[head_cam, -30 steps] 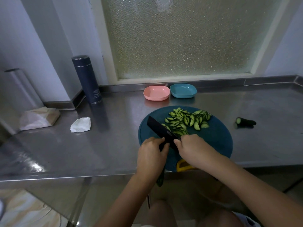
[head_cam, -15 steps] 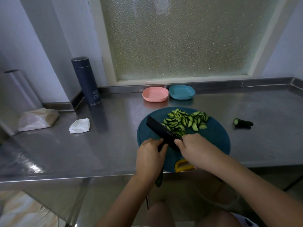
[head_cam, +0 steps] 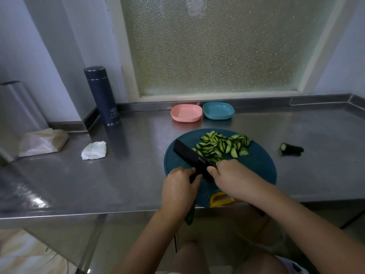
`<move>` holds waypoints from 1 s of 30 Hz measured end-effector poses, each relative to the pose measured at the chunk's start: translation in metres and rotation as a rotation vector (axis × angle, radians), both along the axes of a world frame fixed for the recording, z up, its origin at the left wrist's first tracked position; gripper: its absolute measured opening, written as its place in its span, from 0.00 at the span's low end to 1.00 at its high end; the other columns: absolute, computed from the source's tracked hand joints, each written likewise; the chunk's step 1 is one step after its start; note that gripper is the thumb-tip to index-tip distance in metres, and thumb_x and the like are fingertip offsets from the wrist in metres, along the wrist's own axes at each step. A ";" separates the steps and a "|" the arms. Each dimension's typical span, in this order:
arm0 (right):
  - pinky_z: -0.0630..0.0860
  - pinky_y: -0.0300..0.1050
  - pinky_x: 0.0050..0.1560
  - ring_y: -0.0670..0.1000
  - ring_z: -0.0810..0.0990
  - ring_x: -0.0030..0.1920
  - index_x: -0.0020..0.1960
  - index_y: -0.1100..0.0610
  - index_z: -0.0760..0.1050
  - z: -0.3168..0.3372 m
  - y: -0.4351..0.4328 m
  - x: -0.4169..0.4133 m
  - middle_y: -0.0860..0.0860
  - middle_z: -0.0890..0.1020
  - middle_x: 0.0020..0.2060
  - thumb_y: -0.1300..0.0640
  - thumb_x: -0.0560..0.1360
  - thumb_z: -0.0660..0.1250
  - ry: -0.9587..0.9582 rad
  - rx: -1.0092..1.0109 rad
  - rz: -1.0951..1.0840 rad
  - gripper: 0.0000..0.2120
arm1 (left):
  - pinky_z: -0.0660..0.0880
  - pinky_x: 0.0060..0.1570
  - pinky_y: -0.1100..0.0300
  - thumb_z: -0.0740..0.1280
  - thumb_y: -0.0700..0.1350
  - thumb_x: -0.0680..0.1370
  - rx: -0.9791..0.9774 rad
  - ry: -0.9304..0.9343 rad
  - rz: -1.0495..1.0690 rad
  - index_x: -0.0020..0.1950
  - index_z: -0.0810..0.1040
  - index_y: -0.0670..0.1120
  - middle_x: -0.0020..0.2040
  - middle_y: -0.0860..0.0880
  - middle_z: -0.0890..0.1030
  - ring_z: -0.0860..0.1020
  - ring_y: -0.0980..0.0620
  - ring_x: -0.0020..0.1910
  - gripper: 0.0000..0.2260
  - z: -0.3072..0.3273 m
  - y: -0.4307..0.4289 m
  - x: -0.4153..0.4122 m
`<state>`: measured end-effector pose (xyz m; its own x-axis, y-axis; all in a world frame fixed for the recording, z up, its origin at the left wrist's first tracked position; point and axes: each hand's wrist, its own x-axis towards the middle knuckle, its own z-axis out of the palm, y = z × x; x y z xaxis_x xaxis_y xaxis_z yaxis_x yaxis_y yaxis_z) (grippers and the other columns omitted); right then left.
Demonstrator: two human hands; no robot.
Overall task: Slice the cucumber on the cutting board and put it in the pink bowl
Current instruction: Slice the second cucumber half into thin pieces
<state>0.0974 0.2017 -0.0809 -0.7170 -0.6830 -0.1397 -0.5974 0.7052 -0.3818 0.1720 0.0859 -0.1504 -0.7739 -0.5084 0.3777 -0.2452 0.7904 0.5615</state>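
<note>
A heap of green cucumber slices (head_cam: pixel 223 145) lies on the far half of the round teal cutting board (head_cam: pixel 260 167). A black cleaver (head_cam: pixel 192 158) rests with its blade on the board, left of the slices. My left hand (head_cam: pixel 179 188) grips the cleaver's handle, whose dark end sticks out below the hand. My right hand (head_cam: pixel 235 178) rests on the board beside the blade, its thumb laid straight against the blade's flat and its fingers at the nearest slices. The pink bowl (head_cam: pixel 186 113) sits empty behind the board.
A blue bowl (head_cam: pixel 218 110) stands right of the pink one. A cucumber end (head_cam: pixel 292 148) lies on the steel counter right of the board. At the left are a dark flask (head_cam: pixel 101 95), a crumpled tissue (head_cam: pixel 94 150) and a plastic bag (head_cam: pixel 42 142).
Both hands and the cleaver stay in nearly the same place on the board. Only the view has shifted slightly.
</note>
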 end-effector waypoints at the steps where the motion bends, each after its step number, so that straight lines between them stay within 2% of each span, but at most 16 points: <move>1: 0.71 0.42 0.28 0.49 0.73 0.25 0.44 0.60 0.73 -0.002 -0.002 -0.001 0.53 0.75 0.32 0.48 0.83 0.51 -0.004 0.003 0.001 0.21 | 0.68 0.48 0.64 0.63 0.51 0.78 -0.022 -0.015 -0.001 0.62 0.78 0.47 0.52 0.48 0.81 0.75 0.52 0.52 0.16 0.000 0.000 0.001; 5: 0.73 0.44 0.32 0.49 0.72 0.28 0.44 0.58 0.71 -0.013 -0.011 0.000 0.52 0.74 0.33 0.48 0.82 0.51 -0.010 -0.003 -0.008 0.18 | 0.64 0.45 0.66 0.60 0.52 0.79 -0.071 -0.050 -0.011 0.67 0.72 0.50 0.55 0.49 0.77 0.69 0.53 0.55 0.17 0.002 0.001 0.008; 10: 0.75 0.47 0.36 0.49 0.72 0.30 0.46 0.58 0.72 -0.015 -0.006 -0.001 0.52 0.74 0.35 0.48 0.82 0.51 -0.031 -0.015 -0.044 0.18 | 0.63 0.43 0.66 0.62 0.52 0.78 0.007 -0.001 0.007 0.67 0.72 0.51 0.50 0.49 0.77 0.71 0.54 0.51 0.18 -0.002 0.002 0.011; 16: 0.75 0.43 0.31 0.49 0.75 0.25 0.49 0.59 0.74 -0.010 0.003 0.003 0.54 0.76 0.32 0.47 0.83 0.49 -0.058 0.009 -0.049 0.21 | 0.61 0.42 0.68 0.64 0.49 0.78 0.048 0.073 0.039 0.64 0.76 0.50 0.49 0.48 0.79 0.73 0.54 0.49 0.15 -0.005 0.005 0.010; 22: 0.73 0.40 0.25 0.49 0.76 0.23 0.46 0.59 0.73 -0.003 0.010 0.006 0.54 0.77 0.34 0.46 0.82 0.49 -0.005 -0.019 -0.024 0.20 | 0.64 0.43 0.67 0.66 0.48 0.77 0.062 0.108 0.043 0.61 0.78 0.47 0.49 0.46 0.81 0.75 0.52 0.48 0.14 -0.006 0.007 0.011; 30: 0.71 0.41 0.26 0.48 0.74 0.25 0.45 0.58 0.71 -0.005 0.006 0.007 0.52 0.75 0.33 0.47 0.83 0.49 0.014 -0.016 -0.002 0.19 | 0.64 0.42 0.66 0.66 0.47 0.77 0.015 0.106 0.031 0.60 0.79 0.46 0.47 0.46 0.81 0.74 0.51 0.47 0.13 -0.008 0.006 0.010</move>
<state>0.1039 0.2079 -0.0855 -0.7204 -0.6833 -0.1191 -0.6010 0.7007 -0.3846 0.1823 0.0923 -0.1579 -0.7135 -0.5380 0.4489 -0.2079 0.7743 0.5977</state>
